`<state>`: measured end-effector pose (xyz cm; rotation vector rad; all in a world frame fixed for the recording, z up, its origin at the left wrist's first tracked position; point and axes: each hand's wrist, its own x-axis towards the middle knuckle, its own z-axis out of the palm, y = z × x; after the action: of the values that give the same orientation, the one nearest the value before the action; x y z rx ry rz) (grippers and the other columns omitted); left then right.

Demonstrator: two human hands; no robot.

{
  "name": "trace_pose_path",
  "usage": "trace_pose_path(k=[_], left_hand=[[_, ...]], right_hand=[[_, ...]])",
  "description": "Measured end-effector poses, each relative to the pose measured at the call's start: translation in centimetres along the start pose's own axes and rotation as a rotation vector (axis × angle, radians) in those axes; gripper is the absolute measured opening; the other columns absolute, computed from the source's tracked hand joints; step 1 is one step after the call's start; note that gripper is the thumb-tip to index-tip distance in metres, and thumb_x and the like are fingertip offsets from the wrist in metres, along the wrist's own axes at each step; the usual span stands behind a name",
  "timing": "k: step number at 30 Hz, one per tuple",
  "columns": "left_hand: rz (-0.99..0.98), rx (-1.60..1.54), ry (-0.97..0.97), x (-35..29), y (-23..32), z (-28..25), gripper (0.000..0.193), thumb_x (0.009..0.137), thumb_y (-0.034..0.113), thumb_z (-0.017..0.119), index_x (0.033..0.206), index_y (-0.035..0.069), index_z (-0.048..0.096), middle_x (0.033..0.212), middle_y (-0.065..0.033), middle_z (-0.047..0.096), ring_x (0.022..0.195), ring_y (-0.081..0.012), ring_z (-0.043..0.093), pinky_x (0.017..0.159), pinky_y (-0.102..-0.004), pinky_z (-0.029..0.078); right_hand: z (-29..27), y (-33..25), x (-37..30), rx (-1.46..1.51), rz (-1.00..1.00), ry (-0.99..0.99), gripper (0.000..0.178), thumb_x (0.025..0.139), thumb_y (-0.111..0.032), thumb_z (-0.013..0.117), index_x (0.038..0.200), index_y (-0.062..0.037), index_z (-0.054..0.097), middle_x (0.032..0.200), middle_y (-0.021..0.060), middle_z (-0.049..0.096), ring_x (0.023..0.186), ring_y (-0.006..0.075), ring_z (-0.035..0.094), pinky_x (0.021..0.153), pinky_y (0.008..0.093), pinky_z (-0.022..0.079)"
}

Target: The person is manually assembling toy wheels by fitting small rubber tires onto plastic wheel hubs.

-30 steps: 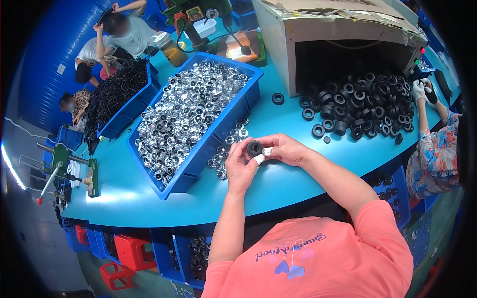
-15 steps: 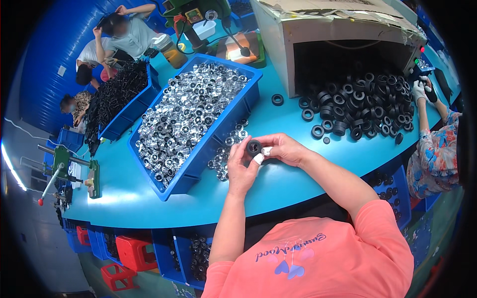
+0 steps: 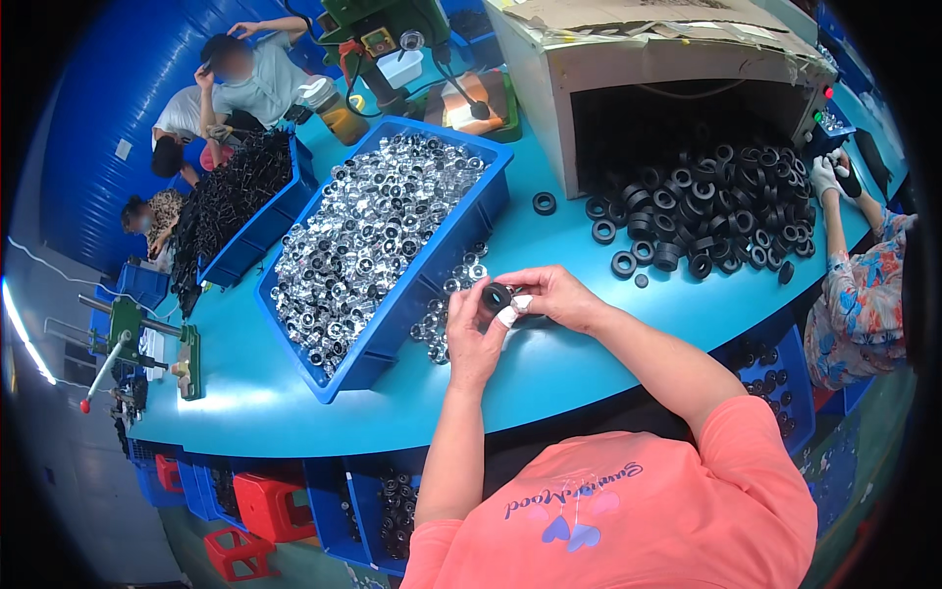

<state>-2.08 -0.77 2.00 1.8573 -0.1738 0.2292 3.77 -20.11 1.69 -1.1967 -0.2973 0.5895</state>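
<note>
A small black ring (image 3: pixel 496 295) is held up over the front of the table, its round opening tilted toward me. My left hand (image 3: pixel 473 346) grips it between thumb and fingers from the left. From the other side my right hand (image 3: pixel 555 298) is closed on its right edge, fingertips pressed together. White coverings show on the thumb tips. Whether anything sits inside the ring is too small to tell. Beside my left hand lie loose clear plastic pieces with dark centres (image 3: pixel 432 326), partly hidden by the fingers.
A blue bin (image 3: pixel 339 385) heaped with clear pieces stands at left. Many black rings (image 3: pixel 702 211) spill from an open-fronted box (image 3: pixel 567 128). A green press (image 3: pixel 123 329) stands far left. A co-worker's gloved hands (image 3: pixel 829 175) are at right; other people sit at back left.
The black ring has turned slightly in my fingers and shifted a little left. Both hands stay closed on it in nearly the same place. The view has shifted slightly.
</note>
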Motion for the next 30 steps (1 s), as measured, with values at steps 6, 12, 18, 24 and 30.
trace_pose_path(k=[6,12,18,24,30], left_hand=[[-0.007,-0.312,0.018,0.1,0.5,0.6,0.051,0.098,0.004,0.071,0.146,-0.004,0.055,0.122,-0.0063,0.054,0.115,-0.019,0.065,0.092,-0.0324,0.06],[-0.175,-0.834,-0.06,0.3,0.0,-0.6,0.052,0.106,0.016,0.059,0.153,-0.003,0.047,0.128,-0.0158,0.065,0.109,-0.0229,0.067,0.094,-0.038,0.058],[-0.257,-1.026,-0.11,0.5,0.1,-1.0,0.055,0.107,0.019,0.056,0.155,-0.005,0.043,0.131,-0.0206,0.065,0.109,-0.0261,0.067,0.099,-0.0417,0.057],[-0.255,-1.029,-0.113,0.3,-0.1,-1.1,0.056,0.107,0.019,0.056,0.156,-0.005,0.042,0.132,-0.0208,0.065,0.11,-0.0264,0.067,0.1,-0.042,0.056],[-0.262,-1.004,-0.117,0.4,0.2,-1.0,0.056,0.106,0.018,0.056,0.155,-0.005,0.042,0.135,-0.0181,0.064,0.113,-0.0267,0.066,0.101,-0.0428,0.055]], right_hand=[[0.2,0.1,0.0,-0.035,-0.051,-0.004,0.048,0.094,0.004,0.068,0.141,-0.0012,0.065,0.119,0.0085,0.07,0.1,0.0131,0.07,0.091,0.0282,0.058],[1.0,-0.9,-0.3,-0.059,-0.197,0.068,0.044,0.093,0.001,0.072,0.136,-0.0003,0.066,0.12,0.0069,0.066,0.104,0.0135,0.069,0.093,0.0283,0.058],[0.8,-1.6,-0.6,-0.056,-0.245,0.173,0.034,0.091,-0.003,0.078,0.122,0.0,0.065,0.113,0.0047,0.069,0.099,0.0089,0.068,0.087,0.0257,0.058],[1.3,-1.7,-0.8,-0.06,-0.218,0.148,0.033,0.09,-0.004,0.079,0.12,-0.001,0.066,0.107,0.0023,0.07,0.091,0.0064,0.067,0.083,0.0241,0.057],[0.9,-1.5,-0.6,-0.062,-0.228,0.181,0.032,0.089,-0.004,0.08,0.118,-0.0019,0.068,0.108,0.002,0.07,0.09,0.0067,0.067,0.083,0.0244,0.058]])
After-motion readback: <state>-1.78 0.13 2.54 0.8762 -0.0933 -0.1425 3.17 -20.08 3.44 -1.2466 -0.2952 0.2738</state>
